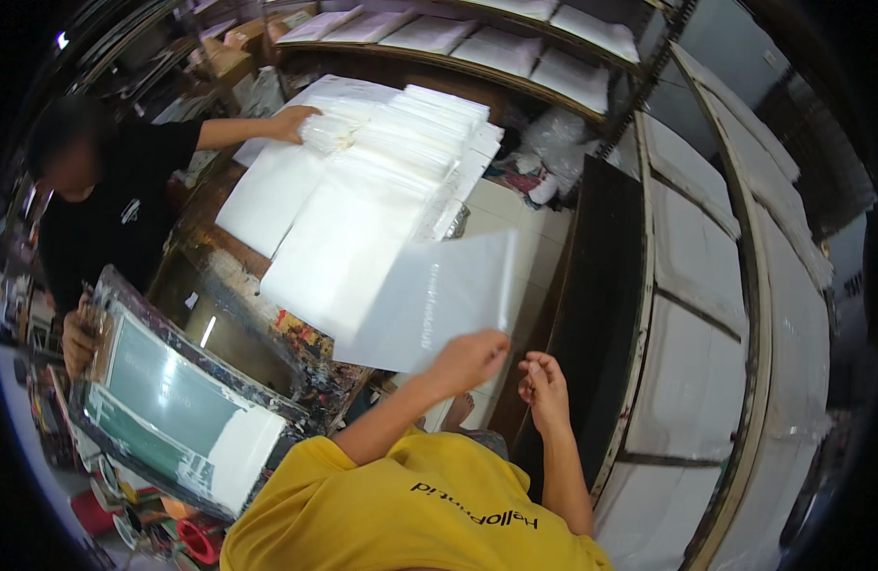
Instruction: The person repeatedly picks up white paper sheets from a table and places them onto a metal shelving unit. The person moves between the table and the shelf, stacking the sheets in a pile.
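My left hand [472, 360] is closed on the lower right edge of a frosted grey plastic sheet [425, 300] with a line of white print. The sheet hangs tilted in front of me and overlaps the near side of a pile of white sheets [353, 209]. Just to the right of it, my right hand [544, 385] is raised with its fingers curled together, apart from the sheet. Nothing shows in those fingers.
A co-worker's hand [292, 124] touches the white pile; the other hand [78, 343] grips a printing screen frame [306, 419]. Drying racks [753, 314] laden with sheets stand at right, beside a long dark board [591, 305]. Shelves of sheets [496, 48] line the back.
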